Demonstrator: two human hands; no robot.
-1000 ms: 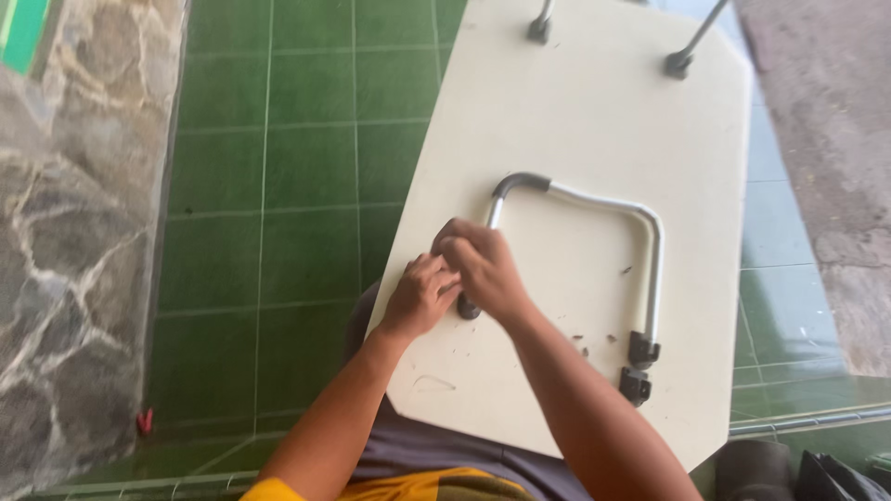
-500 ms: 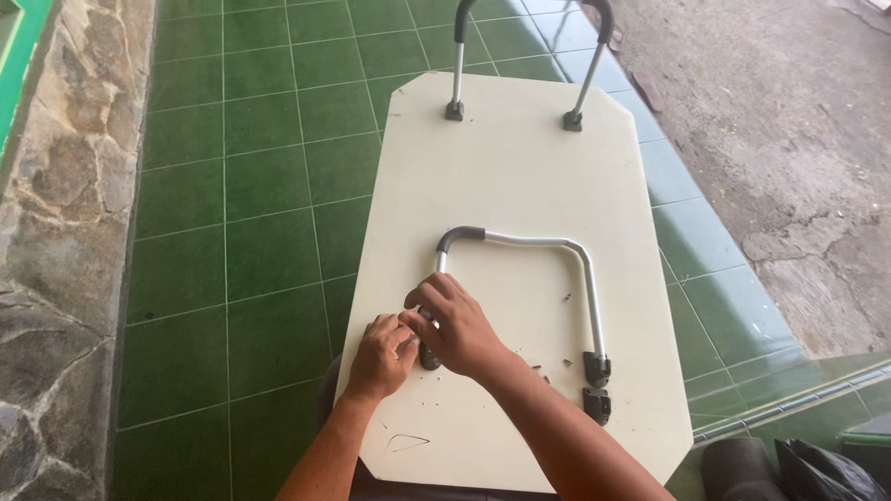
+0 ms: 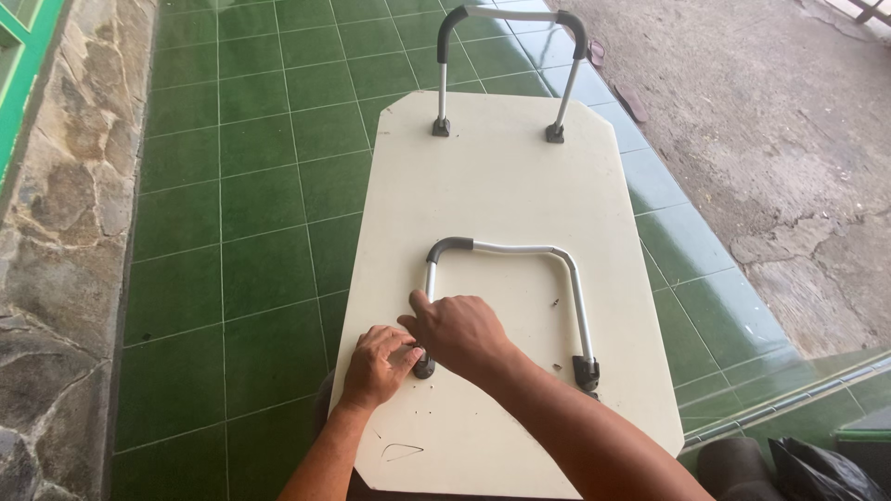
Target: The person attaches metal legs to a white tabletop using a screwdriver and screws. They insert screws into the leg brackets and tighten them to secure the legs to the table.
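Note:
A cream board with cut corners (image 3: 501, 186) lies flat over the green tiled floor. A U-shaped metal tube leg (image 3: 520, 249) with dark ends lies folded flat on it. My left hand (image 3: 379, 364) and my right hand (image 3: 457, 330) meet at the leg's near left foot (image 3: 424, 367), fingers closed around the dark bracket there. The leg's other foot (image 3: 587, 371) rests on the board to the right. A second tube leg (image 3: 509, 56) stands upright at the board's far end. Whether a small part sits between my fingers is hidden.
Green floor tiles (image 3: 251, 186) surround the board. A rough stone wall (image 3: 56, 232) runs along the left. Bare concrete ground (image 3: 770, 121) lies to the right past a step edge. A black bag (image 3: 826, 468) sits at the bottom right.
The view has tilted up, bringing the far upright leg fully into sight. My hands have stayed on the near left foot of the flat leg.

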